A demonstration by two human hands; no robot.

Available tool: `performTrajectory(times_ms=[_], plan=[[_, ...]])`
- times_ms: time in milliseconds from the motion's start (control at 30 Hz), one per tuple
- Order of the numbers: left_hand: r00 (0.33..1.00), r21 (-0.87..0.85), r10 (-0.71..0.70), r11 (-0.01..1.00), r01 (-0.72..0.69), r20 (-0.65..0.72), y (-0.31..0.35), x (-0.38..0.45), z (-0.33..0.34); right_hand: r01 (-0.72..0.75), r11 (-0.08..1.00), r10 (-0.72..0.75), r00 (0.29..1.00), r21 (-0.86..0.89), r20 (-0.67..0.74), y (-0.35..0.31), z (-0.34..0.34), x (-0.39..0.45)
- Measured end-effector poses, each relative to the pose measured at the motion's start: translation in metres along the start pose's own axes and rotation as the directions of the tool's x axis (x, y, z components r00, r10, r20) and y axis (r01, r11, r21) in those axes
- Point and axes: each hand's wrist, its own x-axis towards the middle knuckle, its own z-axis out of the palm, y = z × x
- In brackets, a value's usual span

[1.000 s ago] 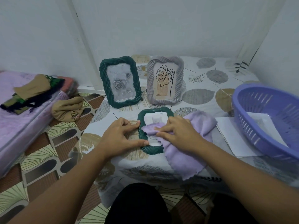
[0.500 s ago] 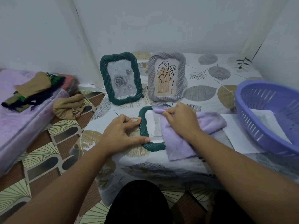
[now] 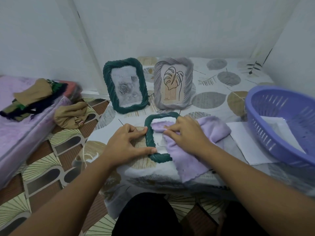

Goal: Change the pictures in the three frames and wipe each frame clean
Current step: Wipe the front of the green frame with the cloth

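A small green frame (image 3: 150, 142) is lying flat on the leaf-patterned sheet (image 3: 213, 97), near the middle of the view. The left hand (image 3: 127, 145) is lying at the 9 o'clock side of this frame: the thumb is stretching along the low left corner and the bent fingers are touching the left edge, so the hand is bracing the frame between them. The right hand (image 3: 185, 135) is lying over the frame from the 3 o'clock side and is pressing a lilac cloth (image 3: 190, 157) onto the glass with curled fingers that are gathering the fabric. The cloth is covering the right half of the frame and is hanging down toward 5 o'clock.

At 12 o'clock from the flat frame, two frames are standing upright, just beside each other. The big green frame (image 3: 125, 86) at 11 o'clock is showing a grey rose picture. The grey frame (image 3: 173, 83) at 1 o'clock is showing a leaf drawing.

At 3 o'clock a purple basket (image 3: 281, 126) is sitting with paper inside, and a white sheet of paper (image 3: 245, 142) is lying partly under it. At 9 o'clock folded clothes (image 3: 34, 97) are lying on a pink mattress (image 3: 18, 133).
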Motion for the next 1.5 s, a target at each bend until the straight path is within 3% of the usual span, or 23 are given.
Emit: performTrajectory(times_ms=[167, 333, 533, 667, 867, 1033, 1233, 1433, 1500], plan=[[1.0, 0.001, 0.008, 1.0, -0.008, -0.01, -0.002, 0.0, 0.002, -0.151, 0.988, 0.148, 0.984, -0.024, -0.098, 0.005, -0.007, 0.02], [1.0, 0.001, 0.013, 1.0, -0.013, -0.012, -0.001, 0.001, 0.001, 0.002, 1.0, -0.002, 1.0, 0.005, 0.018, -0.004, 0.0, 0.0], [1.0, -0.001, 0.006, 1.0, -0.006, -0.016, 0.0, 0.0, 0.001, -0.14, 0.989, 0.136, 0.987, -0.049, -0.085, 0.001, -0.001, 0.025], [1.0, 0.01, 0.01, 1.0, -0.01, -0.001, -0.001, 0.001, 0.0, 0.012, 0.999, -0.014, 0.999, 0.036, 0.038, 0.001, -0.006, -0.005], [1.0, -0.007, -0.007, 1.0, 0.007, -0.008, 0.0, 0.001, 0.001, -0.16, 0.987, 0.157, 0.985, -0.026, -0.076, 0.009, -0.007, 0.021], [1.0, 0.001, -0.008, 1.0, 0.008, 0.004, -0.001, 0.001, 0.0, 0.022, 0.999, -0.024, 0.999, 0.048, 0.046, 0.004, -0.008, -0.012], [1.0, 0.021, -0.01, 1.0, 0.01, 0.006, 0.001, 0.001, 0.0, -0.123, 0.992, 0.122, 0.991, -0.009, -0.053, 0.011, -0.009, 0.013], [1.0, -0.014, -0.014, 1.0, 0.014, 0.014, 0.0, 0.001, 0.0, 0.03, 0.987, -0.06, 0.98, 0.155, 0.192, 0.015, -0.031, -0.023], [1.0, 0.001, -0.009, 1.0, 0.009, 0.009, -0.001, 0.002, 0.0, 0.003, 0.996, -0.015, 0.992, 0.092, 0.129, 0.021, -0.034, -0.018]])
